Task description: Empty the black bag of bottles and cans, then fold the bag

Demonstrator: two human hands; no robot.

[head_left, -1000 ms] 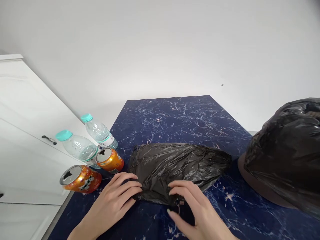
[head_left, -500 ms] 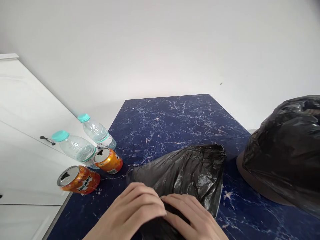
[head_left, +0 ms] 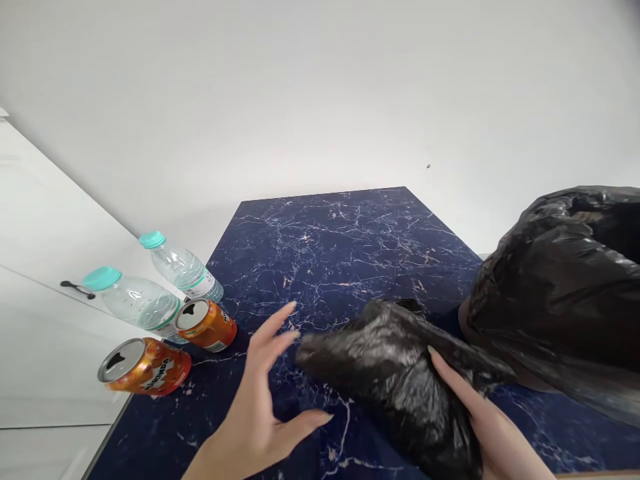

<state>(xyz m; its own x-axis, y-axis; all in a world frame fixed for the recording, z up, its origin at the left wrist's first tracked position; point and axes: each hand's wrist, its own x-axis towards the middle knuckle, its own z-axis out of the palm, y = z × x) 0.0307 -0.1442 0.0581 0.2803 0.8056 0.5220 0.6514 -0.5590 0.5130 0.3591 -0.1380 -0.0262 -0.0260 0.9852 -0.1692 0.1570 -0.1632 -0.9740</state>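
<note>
My right hand [head_left: 473,413] grips a crumpled black plastic bag [head_left: 395,373] over the front of the table; its thumb lies on top and the other fingers are hidden behind the plastic. Just left of the bag, my left hand [head_left: 267,393] is empty, with thumb and fingers spread apart and not touching the bag. At the left edge of the table stand two orange soda cans, a nearer can [head_left: 150,367] and a farther can [head_left: 207,325], both with opened tops. Behind them are two clear bottles with turquoise caps, a near bottle [head_left: 135,297] and a far bottle [head_left: 183,267].
On the right stands a brown bin [head_left: 465,320] lined with a black bag [head_left: 555,287] folded over its rim. The blue marbled table [head_left: 320,247] meets a white wall [head_left: 320,100]. A white cabinet [head_left: 45,267] is on the left.
Both hands were together on the bag, which lay flat on the table. My left hand has let go and opened; my right hand has lifted the bag and shifted right with it.
</note>
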